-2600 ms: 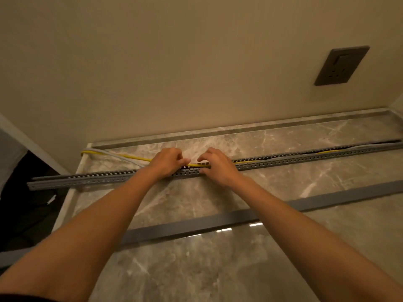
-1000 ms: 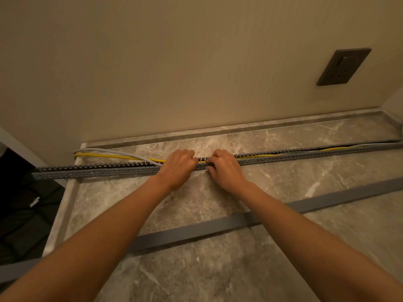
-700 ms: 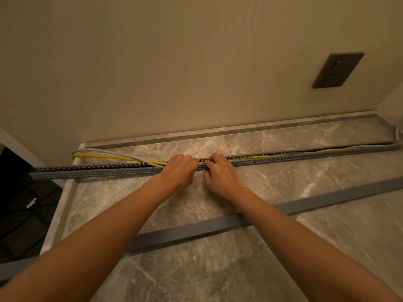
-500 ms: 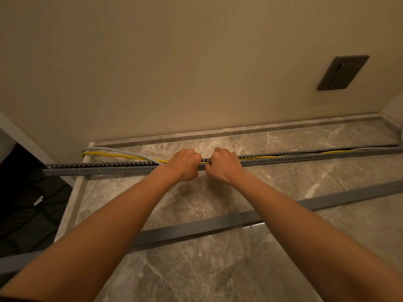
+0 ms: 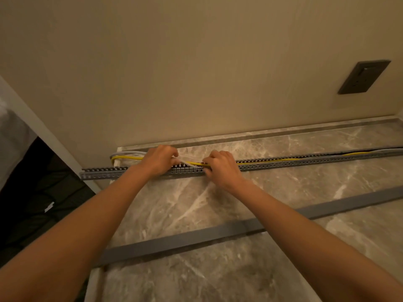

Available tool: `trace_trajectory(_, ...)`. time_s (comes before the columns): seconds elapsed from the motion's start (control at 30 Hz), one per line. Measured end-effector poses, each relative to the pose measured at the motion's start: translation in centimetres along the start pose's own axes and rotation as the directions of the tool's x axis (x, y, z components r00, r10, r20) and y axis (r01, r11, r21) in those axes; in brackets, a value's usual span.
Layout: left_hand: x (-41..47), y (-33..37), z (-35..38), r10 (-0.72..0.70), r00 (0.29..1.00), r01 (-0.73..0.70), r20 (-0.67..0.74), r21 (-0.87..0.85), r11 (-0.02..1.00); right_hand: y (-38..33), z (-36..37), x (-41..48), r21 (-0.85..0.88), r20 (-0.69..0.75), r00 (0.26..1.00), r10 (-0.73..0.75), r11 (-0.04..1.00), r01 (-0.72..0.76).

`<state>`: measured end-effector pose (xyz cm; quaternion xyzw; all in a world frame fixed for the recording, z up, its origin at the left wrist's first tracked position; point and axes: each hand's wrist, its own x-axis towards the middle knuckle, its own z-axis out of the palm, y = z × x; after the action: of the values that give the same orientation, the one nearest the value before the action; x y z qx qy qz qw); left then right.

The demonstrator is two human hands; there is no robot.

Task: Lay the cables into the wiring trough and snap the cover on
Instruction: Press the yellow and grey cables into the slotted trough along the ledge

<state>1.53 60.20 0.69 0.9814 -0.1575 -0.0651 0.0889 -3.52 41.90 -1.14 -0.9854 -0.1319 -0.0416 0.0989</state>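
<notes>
A long grey slotted wiring trough [image 5: 305,163] lies across the marble counter, parallel to the wall. A yellow cable [image 5: 257,164] and a grey-white cable [image 5: 128,153] run along it; at the left end both still loop outside, behind the trough. My left hand [image 5: 160,159] pinches the cables just above the trough, fingers closed on them. My right hand [image 5: 220,166] presses on the trough and the yellow cable a hand's width to the right. The flat grey cover [image 5: 196,238] lies loose on the counter nearer to me.
The marble counter [image 5: 283,214] ends at a left edge [image 5: 96,277], with a dark gap and dark items below. A beige wall stands close behind the trough. A dark wall socket [image 5: 363,77] sits at the upper right.
My hands have slid left along the trough and spread slightly apart. The left hand has lifted the grey-white and yellow cables over the slotted wall. The view has shifted a little.
</notes>
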Motion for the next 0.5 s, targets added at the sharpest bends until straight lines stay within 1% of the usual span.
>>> trace_trajectory(0.07,-0.1,-1.6,-0.2,0.013,0.999,-0.015,0.032,0.073,0.997,-1.7,0.4,0.8,0.045,0.053,0.998,-0.039,0.998,0.037)
trace_trajectory(0.13,-0.2,-2.6,-0.1,0.042,0.998,-0.046,0.038,0.108,0.993,-2.8,0.9,1.3,0.060,0.096,0.995,-0.032,0.998,0.027)
trace_trajectory(0.23,-0.1,-3.6,0.0,0.102,0.995,-0.103,0.019,0.138,0.985,-3.7,1.4,1.8,0.061,0.093,0.996,0.009,0.998,-0.015)
trace_trajectory(0.3,-0.5,-3.9,0.2,0.167,0.986,-0.164,0.005,0.211,0.964,-3.8,1.4,2.0,0.059,0.080,0.997,0.021,0.998,-0.026)
trace_trajectory(0.37,-1.1,-4.1,0.4,0.266,0.963,-0.247,-0.034,0.272,0.930,-3.7,1.4,2.1,0.051,0.078,0.997,0.024,0.998,-0.028)
trace_trajectory(0.43,-2.1,-4.3,0.4,0.391,0.915,-0.338,-0.096,0.345,0.876,-3.7,1.3,2.2,0.048,0.085,0.996,0.021,0.999,-0.025)
trace_trajectory(0.5,-3.2,-4.2,0.2,0.472,0.877,-0.385,-0.093,0.454,0.804,-3.6,1.3,2.2,0.058,0.092,0.996,0.015,0.998,-0.020)
